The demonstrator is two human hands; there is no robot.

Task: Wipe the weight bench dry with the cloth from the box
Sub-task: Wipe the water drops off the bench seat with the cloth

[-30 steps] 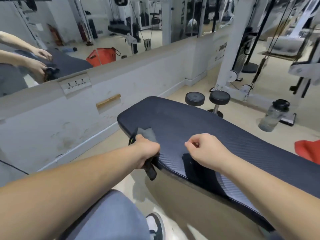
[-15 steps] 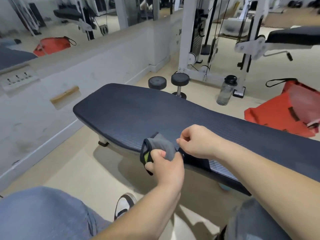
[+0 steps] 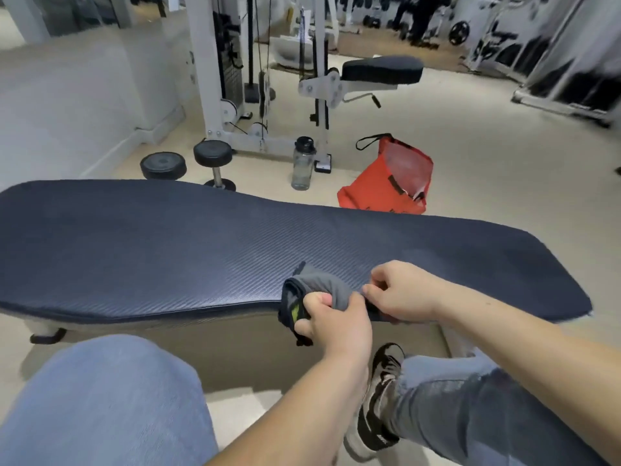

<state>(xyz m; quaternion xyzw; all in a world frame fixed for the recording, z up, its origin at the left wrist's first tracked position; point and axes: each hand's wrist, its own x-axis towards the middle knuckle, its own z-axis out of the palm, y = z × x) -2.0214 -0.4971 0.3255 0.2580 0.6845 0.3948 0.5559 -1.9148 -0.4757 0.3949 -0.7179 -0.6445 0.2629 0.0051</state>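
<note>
The dark blue padded weight bench (image 3: 201,243) runs across the view from left to right. A bunched grey cloth (image 3: 319,289) with a dark edge and a small green tag lies over the bench's near edge, right of the middle. My left hand (image 3: 332,319) grips the cloth's lower left part just off the edge. My right hand (image 3: 400,290) pinches the cloth's right end on the pad. Both hands touch each other over the cloth.
Beyond the bench stand a red bag-like box (image 3: 389,179), a clear water bottle (image 3: 302,164) and two dumbbells (image 3: 188,163). A white cable machine (image 3: 262,79) with a padded seat is behind them. My knees and a shoe (image 3: 379,398) are below the bench.
The view has swung right, away from the mirror wall. Both hands moved right along the bench's near edge with the cloth, and my right hand now pinches the cloth.
</note>
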